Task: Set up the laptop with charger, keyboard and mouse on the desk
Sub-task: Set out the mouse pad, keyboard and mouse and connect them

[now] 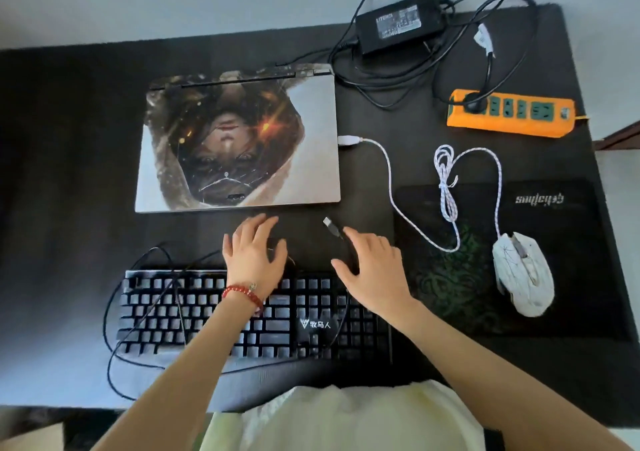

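Note:
The closed laptop (239, 142) with a printed lid lies mid-desk. A white USB plug (348, 140) sits at its right edge, its cable running to the white mouse (523, 272) on the mouse pad (554, 242). The black keyboard (207, 315) lies in front of me, its black cable looping left. My right hand (372, 270) holds the keyboard's black USB plug (330, 225) just below the laptop's front right corner. My left hand (254, 253) hovers with fingers spread above the keyboard's top edge. The black charger brick (398, 20) lies at the back.
An orange power strip (509, 112) with one plug inserted lies at the back right. Black charger cables tangle between the brick and the strip. A dark desk mat (69, 138) covers most of the desk.

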